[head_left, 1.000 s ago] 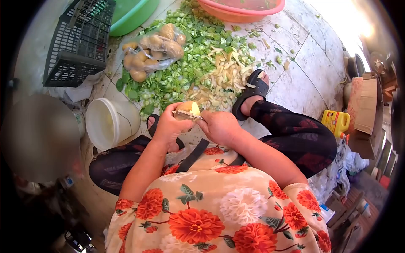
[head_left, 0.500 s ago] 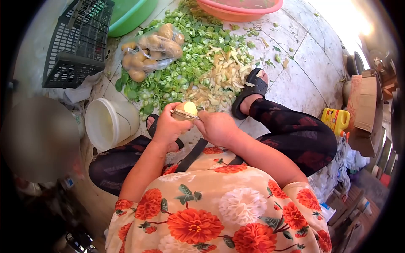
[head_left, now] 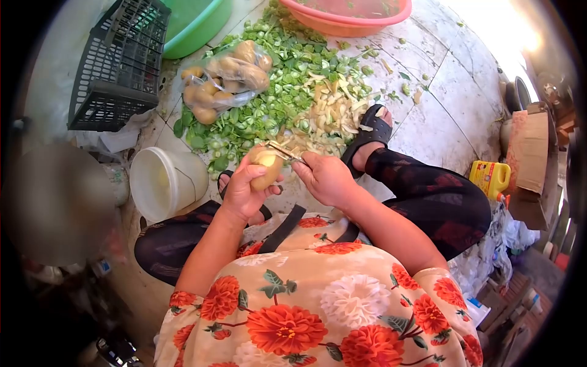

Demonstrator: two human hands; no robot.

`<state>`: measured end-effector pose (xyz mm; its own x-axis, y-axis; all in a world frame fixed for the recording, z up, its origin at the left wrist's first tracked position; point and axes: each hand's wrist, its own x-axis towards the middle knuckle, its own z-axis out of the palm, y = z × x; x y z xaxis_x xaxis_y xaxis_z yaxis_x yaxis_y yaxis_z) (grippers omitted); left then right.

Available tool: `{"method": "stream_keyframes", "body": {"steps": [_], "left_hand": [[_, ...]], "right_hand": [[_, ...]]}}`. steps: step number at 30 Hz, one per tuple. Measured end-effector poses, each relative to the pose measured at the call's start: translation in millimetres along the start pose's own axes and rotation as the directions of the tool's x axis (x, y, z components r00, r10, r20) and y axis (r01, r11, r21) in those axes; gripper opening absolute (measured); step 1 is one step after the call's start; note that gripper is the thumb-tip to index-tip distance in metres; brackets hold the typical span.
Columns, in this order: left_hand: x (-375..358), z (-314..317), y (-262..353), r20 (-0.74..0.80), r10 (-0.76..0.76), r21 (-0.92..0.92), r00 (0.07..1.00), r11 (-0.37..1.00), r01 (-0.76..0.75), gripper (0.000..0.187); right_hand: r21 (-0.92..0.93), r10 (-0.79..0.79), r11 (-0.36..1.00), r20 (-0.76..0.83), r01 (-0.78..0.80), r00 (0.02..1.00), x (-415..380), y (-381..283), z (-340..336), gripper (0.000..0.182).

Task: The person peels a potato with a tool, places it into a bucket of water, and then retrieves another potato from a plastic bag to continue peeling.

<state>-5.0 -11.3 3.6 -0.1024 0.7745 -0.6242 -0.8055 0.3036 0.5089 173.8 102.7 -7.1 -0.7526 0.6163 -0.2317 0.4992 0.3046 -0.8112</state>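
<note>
My left hand is wrapped round a partly peeled potato, with a pale yellow bare patch near its top and brown skin below. A metal peeler is gripped in my right hand. The peeler's blade end lies at the potato's upper right edge; whether it touches cannot be told. Beyond my hands, a heap of potato peelings lies on the floor beside a spread of chopped green scraps. A clear plastic bag of potatoes rests on the greens.
A white bucket stands to my left. Behind it are a black crate and a green basin. A pink basin sits at the far side. On the right are a yellow jug and cardboard.
The peeler has moved from across the potato to its upper right edge. My left hand has turned the potato more upright, and my right hand has shifted slightly right.
</note>
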Motion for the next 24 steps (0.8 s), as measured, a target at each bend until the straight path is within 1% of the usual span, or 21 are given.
{"method": "stream_keyframes", "body": {"steps": [1, 3, 4, 5, 7, 9, 10, 11, 13, 14, 15, 17, 18, 20, 21, 23, 24], "left_hand": [[0, 0, 0, -0.002, 0.003, 0.0, 1.0, 1.0, -0.003, 0.071], [1, 5, -3, -0.031, 0.026, 0.027, 0.999, 0.999, -0.025, 0.074], [1, 3, -5, -0.032, 0.023, 0.026, 0.999, 0.999, -0.023, 0.074], [3, -1, -6, -0.042, -0.009, 0.034, 0.999, 0.999, 0.011, 0.075], [2, 0, -9, -0.048, -0.043, 0.043, 0.998, 0.998, 0.045, 0.077], [-7, 10, -9, 0.001, -0.027, 0.093, 1.0, 0.995, 0.027, 0.076], [-10, 16, -8, 0.066, -0.042, 0.091, 0.997, 0.995, 0.036, 0.078], [-8, 14, -8, 0.064, -0.042, 0.092, 0.997, 0.995, 0.036, 0.078], [-2, 8, -12, -0.024, 0.037, 0.038, 0.999, 0.999, -0.036, 0.075], [2, 5, -11, -0.035, 0.038, 0.013, 0.999, 0.999, -0.038, 0.072], [5, 2, -12, -0.034, 0.038, 0.014, 0.999, 0.999, -0.037, 0.072], [9, -1, -12, -0.089, 0.06, 0.025, 0.994, 0.998, -0.058, 0.068], [9, 0, -11, -0.09, 0.058, 0.026, 0.994, 0.998, -0.056, 0.068], [7, 2, -10, -0.119, 0.099, 0.146, 0.988, 0.986, -0.081, 0.069], [4, 5, -9, -0.123, 0.095, 0.145, 0.988, 0.986, -0.077, 0.069], [-4, 17, -9, -0.05, 0.091, 0.217, 0.995, 0.973, -0.078, 0.074], [-4, 23, -10, -0.054, 0.108, 0.266, 0.993, 0.96, -0.09, 0.079]], "right_hand": [[0.001, -0.003, 1.0, 0.002, 0.003, 1.0, -3, -5, 1, 0.031], [-0.106, -0.081, 0.991, 0.06, 0.087, 0.995, -9, -11, 2, 0.029], [-0.117, -0.082, 0.989, 0.054, 0.088, 0.995, -10, -13, 3, 0.029], [-0.117, -0.078, 0.99, 0.054, 0.084, 0.995, -10, -12, 4, 0.029], [-0.132, -0.035, 0.991, -0.009, 0.034, 0.999, -5, -5, 6, 0.031], [-0.206, 0.228, 0.952, -0.01, -0.225, 0.974, 16, 39, 11, 0.035], [-0.149, 0.295, 0.943, -0.034, -0.296, 0.955, 19, 44, 1, 0.037], [-0.147, 0.294, 0.944, -0.032, -0.295, 0.955, 20, 42, 1, 0.037], [-0.018, 0.199, 0.979, -0.083, -0.201, 0.976, 18, 29, -2, 0.037], [-0.019, 0.133, 0.991, -0.066, -0.134, 0.989, 14, 27, 4, 0.037], [-0.019, 0.133, 0.991, -0.068, -0.135, 0.989, 8, 19, 6, 0.037], [-0.018, -0.002, 1.0, 0.043, 0.002, 0.999, -2, -2, 4, 0.035], [-0.016, 0.0, 1.0, 0.043, 0.001, 0.999, -3, -7, 3, 0.035], [-0.043, 0.009, 0.999, 0.083, -0.005, 0.997, -4, -12, 3, 0.036], [-0.041, 0.012, 0.999, 0.087, -0.008, 0.996, 2, 0, 5, 0.036], [-0.231, 0.242, 0.946, 0.041, -0.226, 0.969, 18, 37, 8, 0.035], [-0.229, 0.243, 0.946, 0.032, -0.229, 0.97, 18, 36, 2, 0.035]]}}
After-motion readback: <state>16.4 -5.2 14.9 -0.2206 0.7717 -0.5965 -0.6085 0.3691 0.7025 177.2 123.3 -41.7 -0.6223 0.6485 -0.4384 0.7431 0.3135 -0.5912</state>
